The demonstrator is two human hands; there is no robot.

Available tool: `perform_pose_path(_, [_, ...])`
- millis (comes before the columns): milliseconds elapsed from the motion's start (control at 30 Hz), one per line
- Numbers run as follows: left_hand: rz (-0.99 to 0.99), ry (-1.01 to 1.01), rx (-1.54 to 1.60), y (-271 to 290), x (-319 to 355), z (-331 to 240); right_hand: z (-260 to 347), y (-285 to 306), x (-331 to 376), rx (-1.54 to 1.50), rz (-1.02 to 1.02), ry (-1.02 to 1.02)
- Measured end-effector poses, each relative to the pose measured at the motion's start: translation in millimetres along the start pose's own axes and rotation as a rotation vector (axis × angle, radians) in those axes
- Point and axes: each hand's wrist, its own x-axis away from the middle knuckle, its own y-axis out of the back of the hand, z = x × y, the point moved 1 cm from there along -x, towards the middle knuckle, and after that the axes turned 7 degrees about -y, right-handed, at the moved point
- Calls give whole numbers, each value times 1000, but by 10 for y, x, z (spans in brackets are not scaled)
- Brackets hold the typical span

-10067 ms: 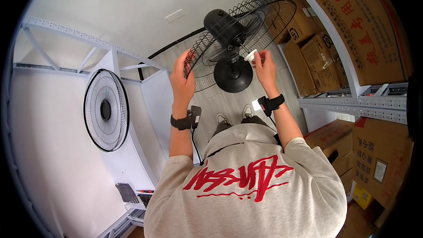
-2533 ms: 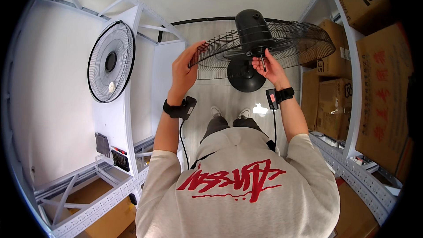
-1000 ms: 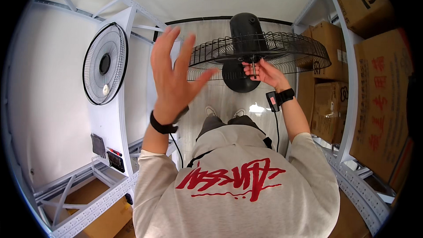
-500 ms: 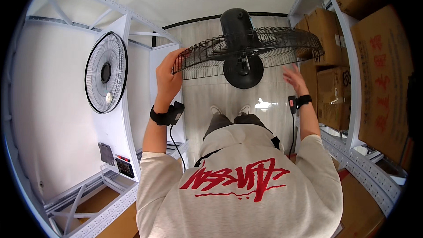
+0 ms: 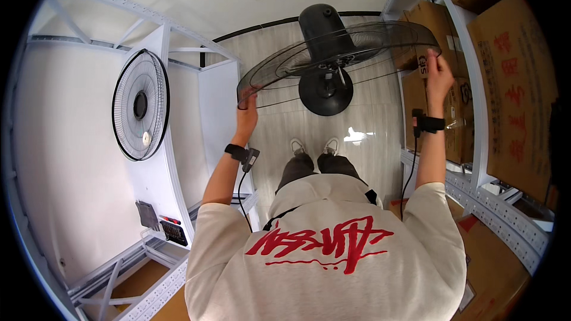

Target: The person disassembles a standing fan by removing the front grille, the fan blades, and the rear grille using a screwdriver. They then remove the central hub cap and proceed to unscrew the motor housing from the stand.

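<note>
A black fan stands on the floor ahead of me, with its motor housing (image 5: 320, 27) on top and its round base (image 5: 326, 96) below. Round the motor is a wide wire fan guard (image 5: 270, 71), its wires smeared by motion. My left hand (image 5: 246, 117) is closed on the guard's left rim, its fingertips partly behind the wires. At the opposite side, my right hand (image 5: 439, 78) pinches the right rim. A bare metal shaft (image 5: 341, 76) sticks out from the motor towards me.
Another round wire guard (image 5: 141, 104) lies on the white shelf (image 5: 169, 172) at left, with a small white round piece (image 5: 147, 138) on it. Nearer are a dark tool case (image 5: 173, 233) and a grey flat piece (image 5: 146, 214). Cardboard boxes (image 5: 514, 95) fill the right rack.
My right hand, open and apart from the guard before, now grips its right rim. The left hand has shifted lower and slightly right on the rim. The guard's wires have become blurred.
</note>
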Motion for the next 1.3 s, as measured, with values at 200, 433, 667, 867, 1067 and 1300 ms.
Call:
perform_pose_path(200, [283, 177, 141, 80, 300, 528, 243, 24, 60, -59, -44, 104])
perform_pose_path(433, [395, -128, 339, 657, -307, -1045, -457, -461, 75, -152, 160, -274])
perform_pose_path(667, [350, -219, 505, 676, -353, -1121, 482, -104, 25, 176, -94, 162])
perform_pose_path(867, [354, -232, 337, 803, -370, -1142, 1816, 222, 653, 17, -144, 550])
perform_pose_path(1067, [352, -252, 201, 731, -425, -1265, 403, -38, 89, 272, -109, 169])
perform_pose_path(1300, [239, -290, 184, 808, -363, -1298, 1148, 126, 240, 446, -242, 623])
